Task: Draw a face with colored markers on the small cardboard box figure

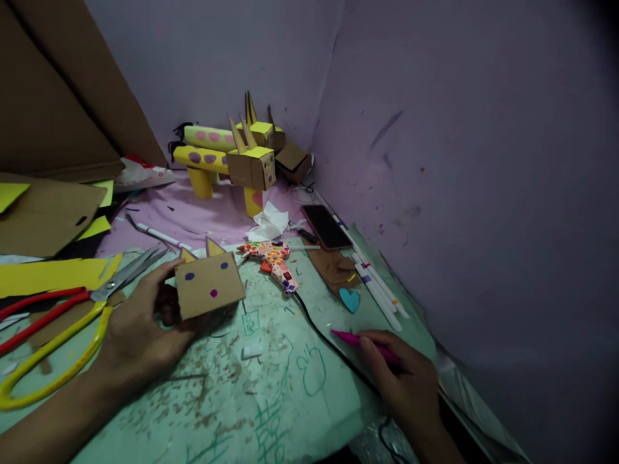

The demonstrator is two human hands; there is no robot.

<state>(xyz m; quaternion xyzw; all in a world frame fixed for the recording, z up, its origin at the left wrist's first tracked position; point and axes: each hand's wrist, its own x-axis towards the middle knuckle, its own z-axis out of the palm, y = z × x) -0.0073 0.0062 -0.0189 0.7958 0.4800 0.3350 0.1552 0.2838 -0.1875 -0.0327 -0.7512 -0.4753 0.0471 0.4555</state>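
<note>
My left hand (145, 328) grips a small cardboard box (210, 287) from its left side, over the green table cover. The face of the box shows two dark blue dots and one magenta dot, and pointed yellow pieces stick up from its top. My right hand (403, 377) holds a magenta marker (348, 338), its tip pointing left, apart from the box. Between the hands lies a flower-patterned glue gun (278, 261) with a black cord running toward my right hand. Large scissors (104, 293) with red and yellow handles lie beside my left hand.
Two yellow cardboard animals (206, 158) stand at the back by the wall. A phone (326, 227), white sticks (380, 290), brown cardboard scraps and a blue heart (349, 299) lie at the right. Cardboard sheets (43, 216) and yellow paper (58, 274) are at the left.
</note>
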